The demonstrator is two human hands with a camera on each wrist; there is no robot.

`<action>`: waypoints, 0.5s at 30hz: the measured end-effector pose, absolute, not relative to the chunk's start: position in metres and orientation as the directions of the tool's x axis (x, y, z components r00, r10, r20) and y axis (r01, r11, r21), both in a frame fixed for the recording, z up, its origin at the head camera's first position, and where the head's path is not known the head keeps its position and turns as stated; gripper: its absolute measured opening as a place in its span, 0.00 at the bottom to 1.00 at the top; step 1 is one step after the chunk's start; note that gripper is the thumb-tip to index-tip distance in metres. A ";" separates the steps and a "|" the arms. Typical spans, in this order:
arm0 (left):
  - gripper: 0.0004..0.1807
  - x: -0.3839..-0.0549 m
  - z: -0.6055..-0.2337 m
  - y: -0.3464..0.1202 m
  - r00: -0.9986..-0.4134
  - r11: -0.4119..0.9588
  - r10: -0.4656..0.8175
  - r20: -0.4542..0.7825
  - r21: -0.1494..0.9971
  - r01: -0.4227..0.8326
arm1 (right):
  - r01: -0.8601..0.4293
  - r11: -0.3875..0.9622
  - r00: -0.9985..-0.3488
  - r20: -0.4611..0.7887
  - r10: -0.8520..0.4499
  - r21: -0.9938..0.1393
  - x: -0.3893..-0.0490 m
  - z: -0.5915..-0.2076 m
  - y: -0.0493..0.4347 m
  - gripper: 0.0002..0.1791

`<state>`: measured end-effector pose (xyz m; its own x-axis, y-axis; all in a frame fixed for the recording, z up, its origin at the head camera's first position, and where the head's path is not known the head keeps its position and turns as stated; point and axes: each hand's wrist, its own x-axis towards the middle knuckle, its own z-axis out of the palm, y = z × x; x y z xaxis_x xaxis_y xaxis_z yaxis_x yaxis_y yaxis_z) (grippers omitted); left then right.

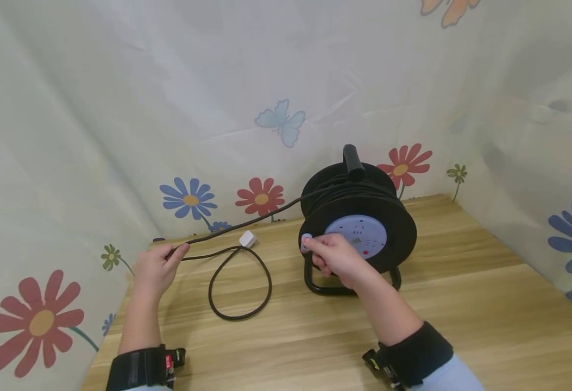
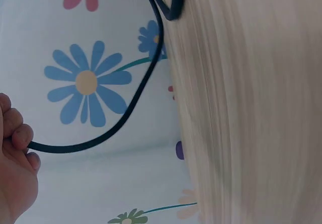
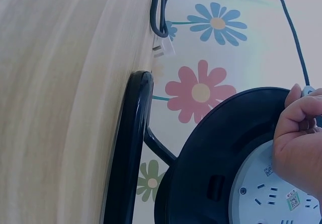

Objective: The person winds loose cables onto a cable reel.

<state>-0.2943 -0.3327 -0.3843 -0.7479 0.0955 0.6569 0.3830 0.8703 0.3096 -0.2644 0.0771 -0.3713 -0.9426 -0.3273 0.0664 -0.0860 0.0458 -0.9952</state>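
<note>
A black cable reel (image 1: 403, 233) with a pale blue socket panel (image 1: 356, 225) stands on its tube frame at the right of centre. My right hand (image 1: 337, 255) grips the small grey crank knob (image 1: 307, 239) at the left rim of the reel. Further left, my left hand (image 1: 157, 266) holds the black cable (image 1: 246, 221), which rises from there to the drum, where more cable is wound. In the left wrist view the cable (image 2: 126, 116) comes out of the curled fingers. Past the left hand the cable's free end forms a loop (image 1: 234, 317) beside a white plug (image 1: 248, 239).
The wooden table (image 1: 462, 304) carries the reel and the cable loop. Behind it hangs a pale curtain (image 1: 207, 108) printed with flowers and butterflies, close to the table's back edge. A black carrying handle (image 1: 353, 163) tops the reel. Both wrists wear black straps.
</note>
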 end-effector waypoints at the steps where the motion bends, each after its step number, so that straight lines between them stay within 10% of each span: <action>1: 0.32 -0.294 -0.384 -0.333 -0.742 0.871 0.086 0.665 0.311 0.380 | -0.085 0.044 -0.942 0.066 -0.329 -0.995 -0.265 -0.371 0.078 0.21; 15: 0.33 -0.297 -0.391 -0.323 -0.806 0.921 0.070 0.588 0.272 0.278 | -0.095 0.027 -0.942 0.081 -0.325 -0.995 -0.268 -0.369 0.079 0.25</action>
<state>-0.2969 -0.3233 -0.3911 -0.8062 0.0697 0.5876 0.2776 0.9215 0.2716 -0.2678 0.0788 -0.3688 -0.9423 -0.3247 0.0814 -0.0952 0.0268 -0.9951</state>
